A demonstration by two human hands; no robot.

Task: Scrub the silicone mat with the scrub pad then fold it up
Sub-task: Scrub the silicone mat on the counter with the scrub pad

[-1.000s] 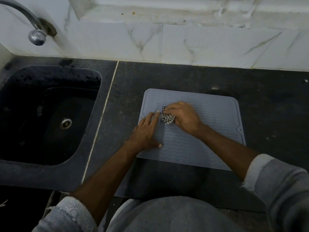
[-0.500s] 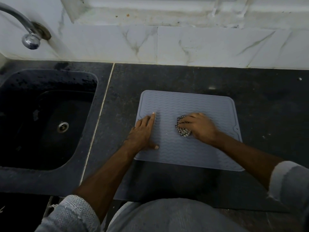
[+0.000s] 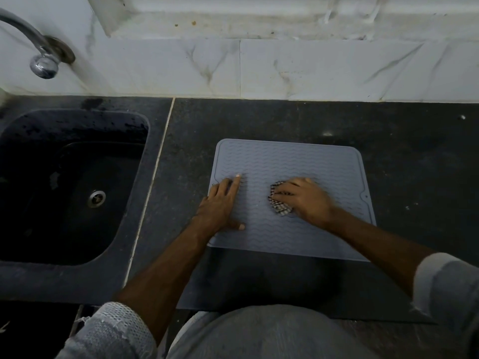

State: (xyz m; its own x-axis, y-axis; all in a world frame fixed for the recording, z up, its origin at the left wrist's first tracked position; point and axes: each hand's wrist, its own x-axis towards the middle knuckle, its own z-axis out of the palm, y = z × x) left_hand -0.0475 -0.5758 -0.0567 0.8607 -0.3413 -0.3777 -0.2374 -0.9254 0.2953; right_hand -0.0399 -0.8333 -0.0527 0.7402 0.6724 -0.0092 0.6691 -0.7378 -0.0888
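Observation:
A grey silicone mat (image 3: 293, 161) with wavy ridges lies flat on the dark countertop. My left hand (image 3: 223, 203) rests on its left edge with straight fingers, pressing it down. A checkered scrub pad (image 3: 278, 203) sits on the middle of the mat. My right hand (image 3: 304, 198) lies over the pad, its fingers curled round it; most of the pad is hidden under the hand.
A black sink (image 3: 70, 182) with a metal drain (image 3: 96, 198) lies to the left. A chrome tap (image 3: 41, 59) reaches over it from the white marble wall (image 3: 285, 71). Dark countertop (image 3: 414, 156) runs right of the mat.
My right hand has slid the scrub pad from beside the left fingertips to the right and toward me across the mat. The left hand stays pressed on the mat's left edge.

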